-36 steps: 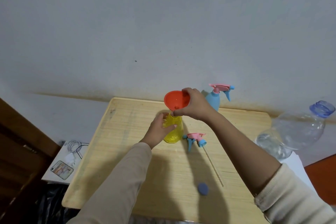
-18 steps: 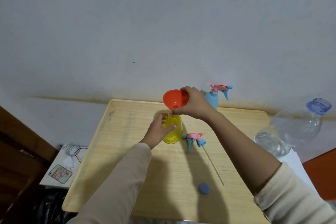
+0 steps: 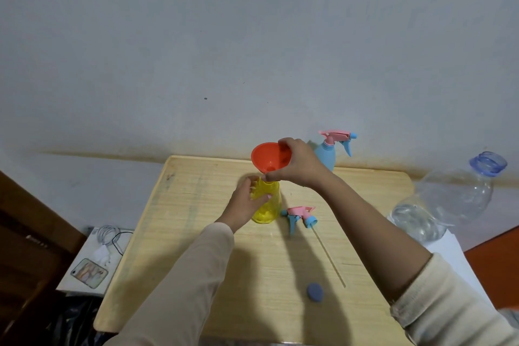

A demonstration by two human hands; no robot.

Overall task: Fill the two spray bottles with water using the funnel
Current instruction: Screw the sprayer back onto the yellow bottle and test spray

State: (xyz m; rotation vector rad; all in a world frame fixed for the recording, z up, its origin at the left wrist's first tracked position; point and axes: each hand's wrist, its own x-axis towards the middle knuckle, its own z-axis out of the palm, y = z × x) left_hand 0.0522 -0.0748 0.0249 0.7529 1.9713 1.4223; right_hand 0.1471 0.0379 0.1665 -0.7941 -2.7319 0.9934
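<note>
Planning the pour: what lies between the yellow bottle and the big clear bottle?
Head view: the detached spray head lies on the table between the yellow bottle and the clear bottle; the right forearm also crosses there.

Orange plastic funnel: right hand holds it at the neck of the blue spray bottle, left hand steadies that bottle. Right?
Wrong bottle. The head view shows the right hand holding the orange plastic funnel at the neck of the translucent yellow spray bottle, which the left hand steadies. The blue spray bottle stands behind, sprayer on, untouched.
</note>
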